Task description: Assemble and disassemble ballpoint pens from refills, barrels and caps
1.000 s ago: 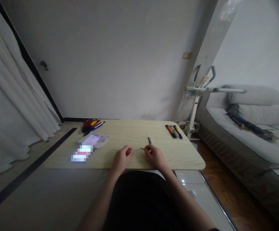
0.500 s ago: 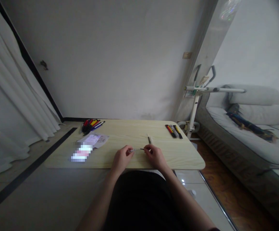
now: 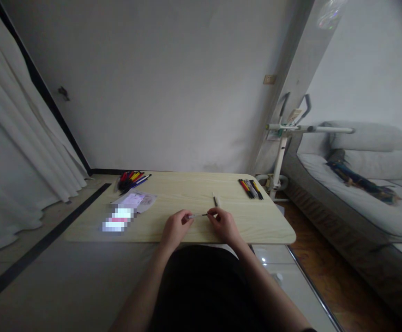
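Observation:
My left hand (image 3: pixel 175 229) and my right hand (image 3: pixel 223 224) rest on the near edge of a pale wooden table (image 3: pixel 187 186). Between them they pinch a thin pen part (image 3: pixel 197 215): the left fingers hold its clear end, the right fingers its dark end. Just beyond my right hand lie a black pen piece and a white one (image 3: pixel 216 200). What exactly the right fingers enclose is too small to make out.
A heap of coloured pens (image 3: pixel 131 179) lies at the table's far left, with a plastic packet (image 3: pixel 135 200) in front of it. A row of pens (image 3: pixel 251 188) sits at the far right. A sofa (image 3: pixel 356 184) and an exercise machine (image 3: pixel 284 138) stand right.
The gap between the two hands has narrowed a little; the thin part between them looks shorter. Nothing else on the table has moved.

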`<state>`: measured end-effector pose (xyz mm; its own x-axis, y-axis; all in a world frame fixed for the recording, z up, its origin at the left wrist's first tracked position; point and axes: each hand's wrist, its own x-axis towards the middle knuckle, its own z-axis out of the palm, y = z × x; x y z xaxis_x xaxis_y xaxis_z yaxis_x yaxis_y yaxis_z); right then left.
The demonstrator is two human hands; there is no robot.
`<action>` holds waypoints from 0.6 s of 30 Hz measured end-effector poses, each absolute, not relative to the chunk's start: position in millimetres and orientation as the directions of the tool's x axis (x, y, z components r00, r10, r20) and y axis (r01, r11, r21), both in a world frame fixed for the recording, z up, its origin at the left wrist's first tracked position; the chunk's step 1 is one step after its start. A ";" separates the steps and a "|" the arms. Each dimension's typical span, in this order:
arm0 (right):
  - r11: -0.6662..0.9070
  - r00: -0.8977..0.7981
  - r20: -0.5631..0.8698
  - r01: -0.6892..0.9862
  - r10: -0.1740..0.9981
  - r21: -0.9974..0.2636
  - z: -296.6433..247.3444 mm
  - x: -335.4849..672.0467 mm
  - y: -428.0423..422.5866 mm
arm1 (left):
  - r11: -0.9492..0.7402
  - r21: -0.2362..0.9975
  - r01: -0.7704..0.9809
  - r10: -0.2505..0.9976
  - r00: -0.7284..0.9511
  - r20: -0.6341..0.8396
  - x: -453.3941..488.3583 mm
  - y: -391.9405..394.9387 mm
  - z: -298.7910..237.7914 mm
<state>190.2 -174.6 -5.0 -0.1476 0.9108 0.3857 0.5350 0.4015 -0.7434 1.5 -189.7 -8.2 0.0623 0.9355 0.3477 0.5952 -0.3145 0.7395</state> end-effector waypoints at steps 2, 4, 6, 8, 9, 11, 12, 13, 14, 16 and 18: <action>0.399 -0.144 0.386 0.540 0.911 -0.741 -4.8 190.3 -174.3 | -0.315 0.739 0.596 0.936 0.066 0.346 1.3 -189.3 -8.6; 0.399 -0.143 0.387 0.545 0.911 -0.737 -4.3 190.3 -174.3 | -0.319 0.738 0.595 0.934 0.065 0.351 1.4 -189.5 -7.9; 0.408 -0.148 0.395 0.546 0.907 -0.732 -3.5 190.2 -174.8 | -0.328 0.739 0.588 0.930 0.064 0.361 1.8 -190.2 -6.7; 0.415 -0.150 0.402 0.545 0.903 -0.729 -2.9 190.1 -175.5 | -0.332 0.742 0.583 0.927 0.058 0.369 2.4 -191.0 -5.6; 0.413 -0.148 0.401 0.543 0.904 -0.731 -2.7 190.1 -175.8 | -0.331 0.743 0.582 0.927 0.054 0.371 2.6 -191.3 -5.2; 0.399 -0.136 0.391 0.538 0.910 -0.742 -2.7 190.1 -176.1 | -0.332 0.740 0.585 0.927 0.054 0.372 2.7 -191.5 -4.6; 0.391 -0.129 0.385 0.535 0.914 -0.749 -2.8 190.2 -176.0 | -0.336 0.736 0.588 0.926 0.062 0.373 2.6 -191.4 -4.4; 0.384 -0.123 0.380 0.532 0.917 -0.755 -3.1 190.3 -175.8 | -0.341 0.731 0.591 0.925 0.071 0.374 2.4 -191.2 -4.3; 0.380 -0.118 0.377 0.529 0.919 -0.759 -3.3 190.5 -175.5 | -0.344 0.728 0.593 0.924 0.078 0.374 2.2 -191.1 -4.2; 0.372 -0.107 0.374 0.521 0.921 -0.768 -3.7 190.7 -174.8 | -0.350 0.726 0.592 0.923 0.087 0.374 1.8 -190.8 -4.0; 0.363 -0.098 0.367 0.510 0.925 -0.779 -3.6 190.9 -174.4 | -0.349 0.730 0.587 0.924 0.087 0.372 1.7 -190.7 -4.1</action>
<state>190.9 -174.4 -3.6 -0.0985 0.9251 0.3668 0.5104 0.3634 -0.7794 1.7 -190.7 -4.1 0.0867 0.9240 0.3725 0.5868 -0.3495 0.7304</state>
